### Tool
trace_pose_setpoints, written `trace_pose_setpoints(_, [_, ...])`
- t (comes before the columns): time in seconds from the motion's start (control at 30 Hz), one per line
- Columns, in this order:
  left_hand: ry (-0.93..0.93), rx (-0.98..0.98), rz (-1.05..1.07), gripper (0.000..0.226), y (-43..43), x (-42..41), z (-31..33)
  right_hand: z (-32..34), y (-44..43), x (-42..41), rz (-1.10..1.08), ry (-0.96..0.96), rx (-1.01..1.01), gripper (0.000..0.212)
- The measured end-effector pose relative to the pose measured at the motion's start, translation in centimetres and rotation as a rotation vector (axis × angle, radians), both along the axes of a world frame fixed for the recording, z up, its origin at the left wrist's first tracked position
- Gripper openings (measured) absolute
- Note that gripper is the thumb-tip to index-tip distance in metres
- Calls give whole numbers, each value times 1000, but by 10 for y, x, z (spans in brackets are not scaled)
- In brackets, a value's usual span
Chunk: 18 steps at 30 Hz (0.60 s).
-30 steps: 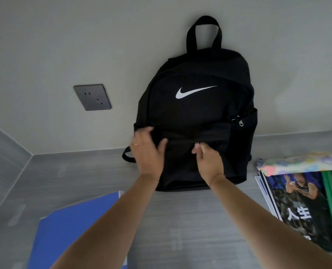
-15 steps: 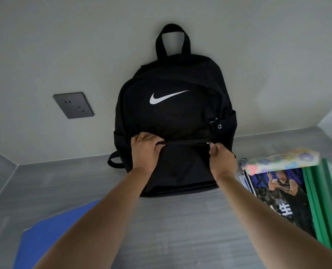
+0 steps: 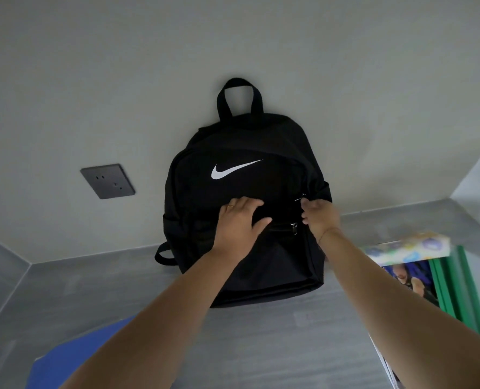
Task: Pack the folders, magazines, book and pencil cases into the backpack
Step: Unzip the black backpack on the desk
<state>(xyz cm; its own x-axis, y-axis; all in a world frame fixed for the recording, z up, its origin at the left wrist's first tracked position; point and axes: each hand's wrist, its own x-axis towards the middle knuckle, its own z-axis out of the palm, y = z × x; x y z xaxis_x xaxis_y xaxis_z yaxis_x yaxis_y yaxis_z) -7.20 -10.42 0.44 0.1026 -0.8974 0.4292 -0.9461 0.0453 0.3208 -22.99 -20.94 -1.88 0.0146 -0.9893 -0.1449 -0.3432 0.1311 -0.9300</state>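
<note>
A black backpack [image 3: 241,153] with a white swoosh stands on the grey table, leaning against the wall. My left hand [image 3: 240,220] lies flat on its front with fingers spread, just above the front pocket zipper pull [image 3: 294,227]. My right hand [image 3: 318,216], blurred, has its fingers curled at the main zipper pull [image 3: 303,196] on the backpack's right side. A blue folder [image 3: 73,360] lies at the near left. At the right, a colourful pencil case [image 3: 407,247] rests on a magazine [image 3: 412,282] beside green folders [image 3: 457,290]; my right arm hides part of them.
A dark wall socket [image 3: 107,181] sits on the wall to the left of the backpack. The grey table [image 3: 98,290] meets the walls at the back and on both sides.
My right hand left the front pocket zipper and rose to the main zipper pull on the right side. My left hand opened flat and moved up on the front.
</note>
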Motion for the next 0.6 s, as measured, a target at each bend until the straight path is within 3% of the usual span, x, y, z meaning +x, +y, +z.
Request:
trace_pose_setpoints(0.1, [-1, -9, -44, 40, -7, -22, 8, 8, -1, -4, -25, -188, 31, 23])
trace_pose_setpoints(0.27, [20, -67, -141, 46, -18, -57, 19, 23, 24, -29, 124, -244, -121, 22])
trace_pose_setpoints(0.4, [20, -165, -143, 31, -19, -79, 30, 41, 37, -44, 287, -270, -187, 25])
trace_pose_setpoints(0.6, [-146, -339, -203, 12, -10, -90, 36, 53, 52, -71, 436, -300, -240, 22])
